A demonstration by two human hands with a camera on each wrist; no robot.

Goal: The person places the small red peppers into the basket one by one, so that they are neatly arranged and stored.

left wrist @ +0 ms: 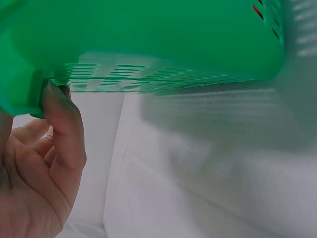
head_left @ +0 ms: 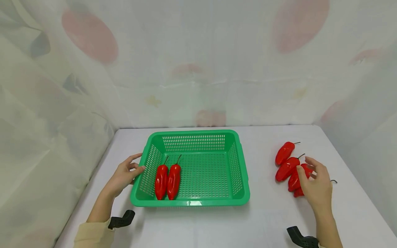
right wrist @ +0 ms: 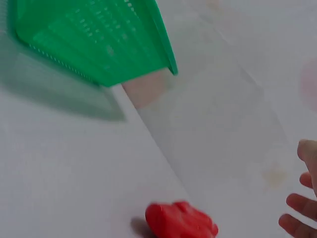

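Note:
My left hand (head_left: 124,175) grips the left rim of a green plastic basket (head_left: 195,203), its thumb pressed at the rim in the left wrist view. Inside the basket, toward its left side, two glossy red chili peppers (head_left: 173,182) lie side by side with their stems pointing away. Over at the right, my right hand (head_left: 319,186) is above a small pile of red chili peppers (head_left: 286,168), partly covering some of them. Its fingers (right wrist: 299,204) are spread and loosely bent with nothing between them in the right wrist view.
A white-covered table (head_left: 263,220) carries the basket and the pile. Pale patterned cloth (head_left: 192,96) hangs behind the table and along both sides. Slotted walls surround the basket's floor. Black wrist mounts (head_left: 122,219) stick out from both forearms.

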